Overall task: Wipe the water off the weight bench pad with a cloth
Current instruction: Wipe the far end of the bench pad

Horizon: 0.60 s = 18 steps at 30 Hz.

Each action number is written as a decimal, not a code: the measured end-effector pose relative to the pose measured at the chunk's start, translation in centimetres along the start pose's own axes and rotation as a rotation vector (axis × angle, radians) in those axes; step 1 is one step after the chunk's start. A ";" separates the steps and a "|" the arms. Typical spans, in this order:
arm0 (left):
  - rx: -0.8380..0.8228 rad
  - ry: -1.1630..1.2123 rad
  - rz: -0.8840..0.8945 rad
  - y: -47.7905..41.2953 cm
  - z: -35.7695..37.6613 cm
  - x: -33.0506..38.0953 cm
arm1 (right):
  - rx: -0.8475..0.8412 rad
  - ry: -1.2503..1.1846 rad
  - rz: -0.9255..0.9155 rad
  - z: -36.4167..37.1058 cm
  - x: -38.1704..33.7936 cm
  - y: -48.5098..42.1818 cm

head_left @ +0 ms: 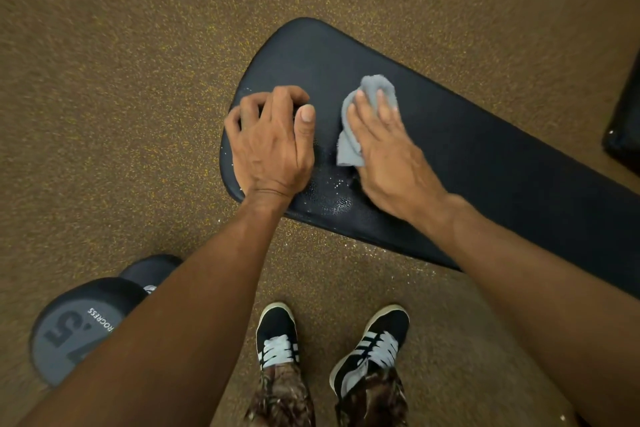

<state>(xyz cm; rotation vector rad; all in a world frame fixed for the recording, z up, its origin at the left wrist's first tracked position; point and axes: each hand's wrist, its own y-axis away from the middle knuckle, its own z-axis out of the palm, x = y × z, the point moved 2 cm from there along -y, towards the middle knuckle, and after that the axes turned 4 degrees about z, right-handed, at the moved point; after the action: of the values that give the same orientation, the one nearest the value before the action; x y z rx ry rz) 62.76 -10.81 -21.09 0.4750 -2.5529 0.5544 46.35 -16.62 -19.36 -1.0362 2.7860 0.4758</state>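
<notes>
— Bench pad [485, 149]: where's it sit?

— Runs from mid-frame out to the right edge, black, over the brown speckled floor [121, 62]. Its rounded end is twd the left, right under my hands.

— OK, go left to right. What's far left?

— Dumbbell [79, 329] on the floor, bottom left, grey end cap w/ a "5" on it. My left forearm crosses over part of it.

— Then your left hand?

— Left hand [273, 146] is on the rounded end of the pad, palm down, fingers curled at the far side, thumb out flat. Nothing in it, it just rests on the pad.

— Any water?

— Yes, drops of water [332, 194] on the pad betw. my two wrists, near the front edge. A few more specks by the left rim of the pad.

— And the cloth?

— Cloth [367, 114] is grey, bunched up, lying on the pad just right of my left thumb. My right hand [391, 156] presses flat on it, fingers [360, 104] spread over the top, so part of the cloth sticks out past the fingertips and part out the left side of the palm.

— Below that?

— My shoes [277, 333], black w/ white stripes and laces, on the floor in front of the pad.

— Far right?

— Some dark object [623, 128] at the frame edge, beyond the pad; can't tell what it is.
</notes>
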 end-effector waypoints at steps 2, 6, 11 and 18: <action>-0.002 0.003 -0.006 0.0 0.0 0.0 | -0.026 0.002 -0.102 1.0 -1.2 1.6; 0.000 0.009 -0.008 0.0 -0.1 0.0 | -0.071 0.064 -0.150 0.2 1.3 4.8; 0.000 0.012 -0.002 0.1 0.0 0.0 | -0.008 -0.004 0.060 0.9 -1.0 2.3; 0.033 0.025 -0.008 0.2 0.0 0.2 | -0.090 0.163 -0.128 0.9 -0.7 6.9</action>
<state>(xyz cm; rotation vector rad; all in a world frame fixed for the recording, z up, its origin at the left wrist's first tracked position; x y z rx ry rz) 62.57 -10.69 -21.02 0.4868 -2.5210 0.5969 42.36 -11.00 -18.34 -1.3201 2.8358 0.5270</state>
